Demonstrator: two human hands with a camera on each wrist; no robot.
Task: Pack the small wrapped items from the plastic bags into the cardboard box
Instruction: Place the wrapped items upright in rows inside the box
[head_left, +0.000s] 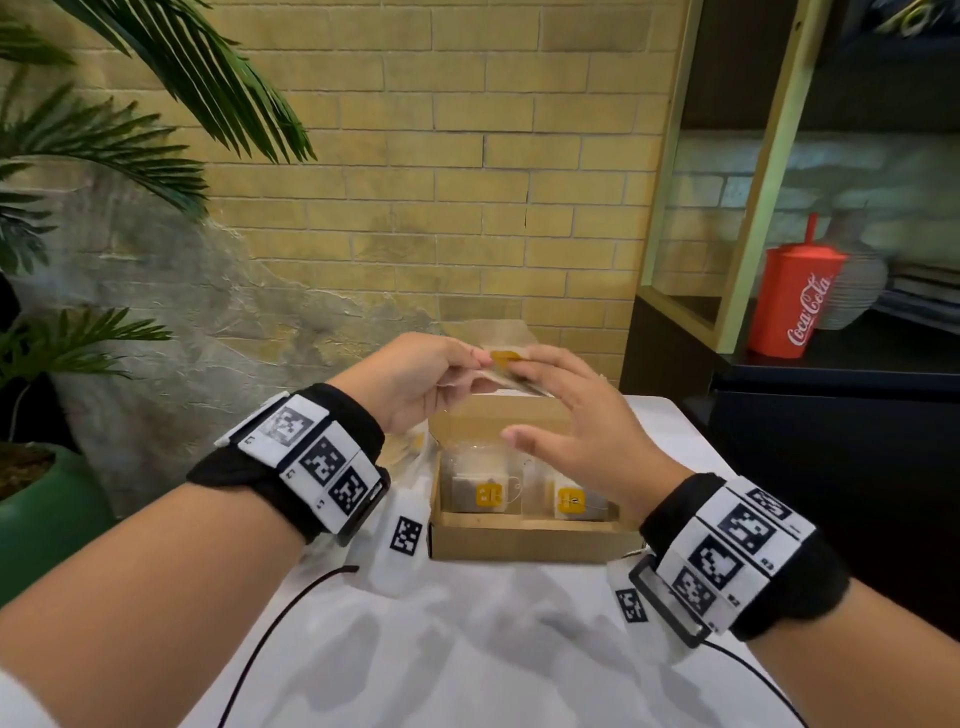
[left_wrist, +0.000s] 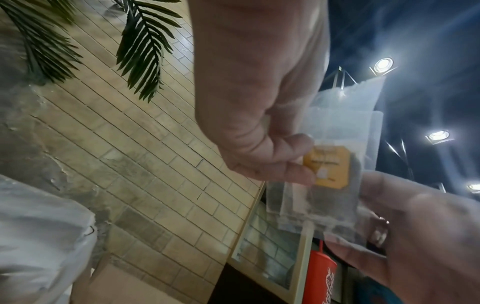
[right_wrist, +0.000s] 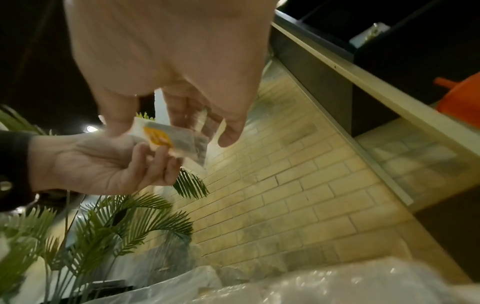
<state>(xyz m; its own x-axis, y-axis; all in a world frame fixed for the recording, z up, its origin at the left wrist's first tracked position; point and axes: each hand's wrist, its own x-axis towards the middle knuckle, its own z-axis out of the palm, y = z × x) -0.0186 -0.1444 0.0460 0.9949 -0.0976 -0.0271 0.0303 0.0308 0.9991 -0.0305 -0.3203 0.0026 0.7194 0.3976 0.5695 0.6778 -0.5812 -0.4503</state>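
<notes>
Far left, a palm plant (head_left: 93, 145) in a green pot (head_left: 36, 514) stands against the brick wall (head_left: 467, 182). The person's left hand (head_left: 415, 382) is raised above the back of the cardboard box (head_left: 519, 540), with its thumb and fingertips pinching the left edge of a clear packet (left_wrist: 335, 185) that has a yellow label (left_wrist: 327, 167) on it. The packet hangs in the air between the two hands, over the box rather than in it.

The right hand (head_left: 576, 415) meets it from the other side. Its upper fingers are on the packet's right end while the thumb and lower fingers are spread loose and straight. I cannot tell whether those upper fingers pinch the packet or only touch it.

Below the hands, the open box sits on the white tabletop (head_left: 467, 649), and two packed tea bags lie flat inside it, side by side, one on the left (head_left: 485, 493) and one on the right (head_left: 571, 501), each showing a yellow tag. Crumpled clear plastic bags (head_left: 410, 457) lie just beside the box on its left.

Off to the right, a red Coca-Cola cup (head_left: 795, 301) with a straw stands on a dark shelf (head_left: 831, 364).
</notes>
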